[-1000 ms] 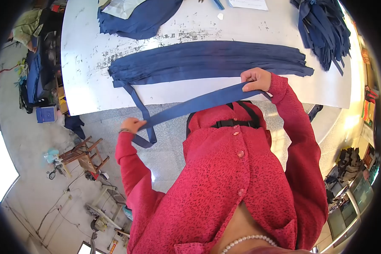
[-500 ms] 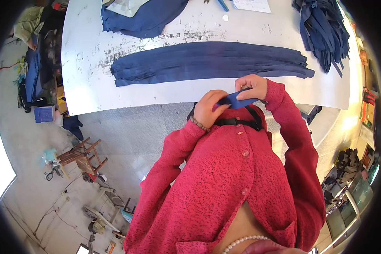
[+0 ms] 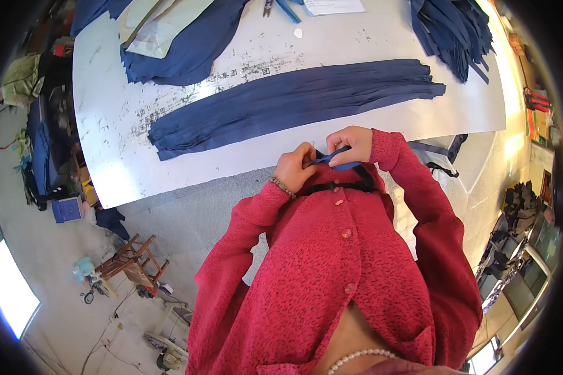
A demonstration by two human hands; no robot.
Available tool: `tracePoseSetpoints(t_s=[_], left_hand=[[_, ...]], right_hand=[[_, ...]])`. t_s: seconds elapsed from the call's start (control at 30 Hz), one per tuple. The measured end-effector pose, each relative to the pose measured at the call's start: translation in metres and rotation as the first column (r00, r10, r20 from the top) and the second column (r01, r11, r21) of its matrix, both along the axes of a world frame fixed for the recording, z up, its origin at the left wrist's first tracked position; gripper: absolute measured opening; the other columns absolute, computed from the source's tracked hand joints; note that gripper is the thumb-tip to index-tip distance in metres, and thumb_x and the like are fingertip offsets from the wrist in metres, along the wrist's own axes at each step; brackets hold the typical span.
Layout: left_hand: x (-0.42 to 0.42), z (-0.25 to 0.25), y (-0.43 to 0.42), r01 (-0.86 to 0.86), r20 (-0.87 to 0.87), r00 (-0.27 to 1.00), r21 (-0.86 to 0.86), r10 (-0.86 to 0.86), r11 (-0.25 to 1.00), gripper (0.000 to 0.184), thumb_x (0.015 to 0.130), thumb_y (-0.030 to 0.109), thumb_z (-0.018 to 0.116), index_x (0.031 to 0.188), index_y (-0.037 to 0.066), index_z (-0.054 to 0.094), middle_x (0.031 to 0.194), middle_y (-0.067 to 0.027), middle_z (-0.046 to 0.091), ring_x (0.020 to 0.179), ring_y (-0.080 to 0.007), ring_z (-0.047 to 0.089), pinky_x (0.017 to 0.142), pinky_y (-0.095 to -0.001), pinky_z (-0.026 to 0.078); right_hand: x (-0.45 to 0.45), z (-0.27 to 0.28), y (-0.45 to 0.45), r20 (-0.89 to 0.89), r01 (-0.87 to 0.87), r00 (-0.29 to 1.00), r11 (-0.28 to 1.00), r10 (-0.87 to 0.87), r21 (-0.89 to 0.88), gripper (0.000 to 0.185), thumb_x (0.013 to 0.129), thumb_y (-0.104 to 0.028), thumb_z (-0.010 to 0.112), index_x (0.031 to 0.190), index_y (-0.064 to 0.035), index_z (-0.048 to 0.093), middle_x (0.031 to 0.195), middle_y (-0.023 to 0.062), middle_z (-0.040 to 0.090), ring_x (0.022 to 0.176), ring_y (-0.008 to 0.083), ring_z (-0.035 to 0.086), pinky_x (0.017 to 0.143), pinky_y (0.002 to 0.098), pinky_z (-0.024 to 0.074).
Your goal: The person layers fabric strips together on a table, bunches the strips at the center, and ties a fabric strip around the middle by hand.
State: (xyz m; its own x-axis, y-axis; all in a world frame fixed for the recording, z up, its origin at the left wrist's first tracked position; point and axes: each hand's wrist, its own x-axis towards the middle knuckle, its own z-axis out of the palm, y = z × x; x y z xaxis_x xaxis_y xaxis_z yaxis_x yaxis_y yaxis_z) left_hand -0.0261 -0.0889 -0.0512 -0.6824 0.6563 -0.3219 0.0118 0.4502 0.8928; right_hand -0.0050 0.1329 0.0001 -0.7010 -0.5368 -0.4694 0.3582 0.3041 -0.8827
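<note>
Blue-purple, the box (image 3: pixel 67 210) on the floor is the first thing on the far left, and next along is a wooden stool (image 3: pixel 134 261), tipped over at an angle. On to the white table (image 3: pixel 231 159) now: a heap of dark blue cloth (image 3: pixel 191 53) at its far left, pale paper (image 3: pixel 155 39) lying on top. Then the long stack of strips (image 3: pixel 294 103), stretched left to right across the table, its right end a little farther from the person, its ends ragged, creases running lengthwise.

And here's the left hand (image 3: pixel 294 169), a beaded bracelet (image 3: pixel 283 187) at the wrist, thumb and fingers drawn in narrow on the blue strip (image 3: pixel 324 159)! The strip is just off the table's near edge, in front of the waist of the red top (image 3: pixel 319 250). Its long axis goes roughly side to side between the hands, rising slightly to the right. It's narrow, blue, soft and bunched, with a fold showing; where its ends lie, I can't tell.

Over to the right hand (image 3: pixel 355 145), close beside the left, thumb and fingers pinched on that same strip. Last, at the table's far right, a loose bundle (image 3: pixel 453 37) of dark blue strips, tails fanning towards us.
</note>
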Motion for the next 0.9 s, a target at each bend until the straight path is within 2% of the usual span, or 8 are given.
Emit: tracePoseSetpoints(t_s=[0.17, 0.3, 0.33, 0.4, 0.43, 0.53, 0.7, 0.9], left_hand=[[-0.018, -0.011, -0.007, 0.428, -0.091, 0.898, -0.045, -0.431, 0.902, 0.015, 0.08, 0.02, 0.065, 0.077, 0.005, 0.065, 0.066, -0.0083, 0.056, 0.061, -0.0238, 0.056, 0.058, -0.0333, 0.043], [-0.027, -0.006, 0.003, 0.335, -0.136, 0.942, 0.327, -0.306, 0.884, 0.017, 0.082, 0.019, 0.064, 0.087, 0.003, 0.066, 0.074, -0.0036, 0.062, 0.066, -0.0167, 0.056, 0.063, -0.027, 0.044], [-0.027, 0.003, 0.007, 0.27, 0.086, 0.949, 0.27, -0.303, 0.924, 0.018, 0.082, 0.019, 0.064, 0.088, 0.003, 0.066, 0.074, -0.0033, 0.063, 0.065, -0.0169, 0.056, 0.062, -0.0269, 0.045], [-0.025, 0.007, 0.02, 0.251, 0.3, 0.903, 0.214, -0.308, 0.944, 0.018, 0.082, 0.019, 0.064, 0.089, 0.003, 0.067, 0.075, -0.003, 0.064, 0.064, -0.0171, 0.056, 0.062, -0.0268, 0.045], [-0.024, 0.005, 0.025, 0.28, 0.222, 0.926, 0.14, -0.305, 0.95, 0.018, 0.082, 0.018, 0.063, 0.091, 0.003, 0.067, 0.073, -0.0049, 0.064, 0.063, -0.0191, 0.057, 0.062, -0.0276, 0.046], [-0.02, 0.002, 0.042, 0.35, 0.01, 0.936, 0.044, -0.351, 0.936, 0.017, 0.082, 0.015, 0.062, 0.093, 0.003, 0.067, 0.071, -0.0093, 0.064, 0.062, -0.0235, 0.06, 0.061, -0.0295, 0.047], [-0.012, 0.012, 0.053, 0.366, -0.152, 0.92, 0.008, -0.361, 0.931, 0.016, 0.08, 0.014, 0.062, 0.091, 0.003, 0.067, 0.073, -0.0142, 0.064, 0.065, -0.0276, 0.063, 0.061, -0.032, 0.048], [-0.002, 0.017, 0.058, 0.239, -0.085, 0.969, 0.109, -0.23, 0.965, 0.016, 0.08, 0.016, 0.063, 0.088, 0.003, 0.065, 0.076, -0.0119, 0.065, 0.067, -0.0268, 0.063, 0.063, -0.0314, 0.048]], right_hand=[[0.023, -0.029, 0.028, -0.077, 0.037, 0.997, 0.99, -0.027, 0.134, 0.02, 0.078, -0.022, 0.067, 0.083, -0.0043, 0.059, 0.074, 0.0035, 0.059, 0.069, 0.0101, 0.054, 0.066, 0.026, 0.0444], [0.031, -0.037, 0.047, 0.131, 0.021, 0.99, 0.98, -0.048, 0.199, 0.026, 0.078, -0.03, 0.067, 0.086, -0.0058, 0.059, 0.074, 0.0092, 0.061, 0.072, 0.0207, 0.059, 0.066, 0.0323, 0.0451], [0.035, -0.038, 0.048, 0.136, 0.04, 0.988, 0.977, -0.07, 0.208, 0.026, 0.078, -0.03, 0.067, 0.086, -0.0058, 0.059, 0.074, 0.0092, 0.061, 0.072, 0.0207, 0.059, 0.066, 0.0323, 0.0451], [0.042, -0.049, 0.045, -0.082, 0.049, 0.997, 0.857, -0.008, 0.513, 0.024, 0.079, -0.026, 0.064, 0.089, -0.0067, 0.055, 0.076, 0.0111, 0.061, 0.073, 0.027, 0.06, 0.065, 0.035, 0.0455], [0.046, -0.055, 0.035, -0.618, 0.374, 0.771, 0.679, 0.151, 0.632, 0.02, 0.081, -0.021, 0.061, 0.091, -0.0069, 0.051, 0.077, 0.0128, 0.061, 0.075, 0.0306, 0.06, 0.065, 0.036, 0.046], [0.039, -0.032, -0.01, -0.265, 0.677, 0.734, 0.705, -0.625, 0.21, 0.014, 0.083, -0.014, 0.059, 0.09, -0.006, 0.049, 0.075, 0.015, 0.061, 0.071, 0.032, 0.061, 0.064, 0.0378, 0.0471], [0.032, -0.059, -0.025, -0.216, 0.506, 0.862, 0.743, -0.459, 0.438, 0.041, 0.092, -0.042, 0.04, 0.093, -0.0047, 0.056, 0.08, 0.0198, 0.062, 0.077, 0.0399, 0.059, 0.072, 0.0445, 0.0453], [0.032, -0.068, -0.012, -0.187, 0.47, 0.883, 0.797, -0.431, 0.381, 0.042, 0.09, -0.043, 0.044, 0.087, -0.0036, 0.061, 0.077, 0.0173, 0.063, 0.073, 0.0333, 0.061, 0.071, 0.0395, 0.0469]])
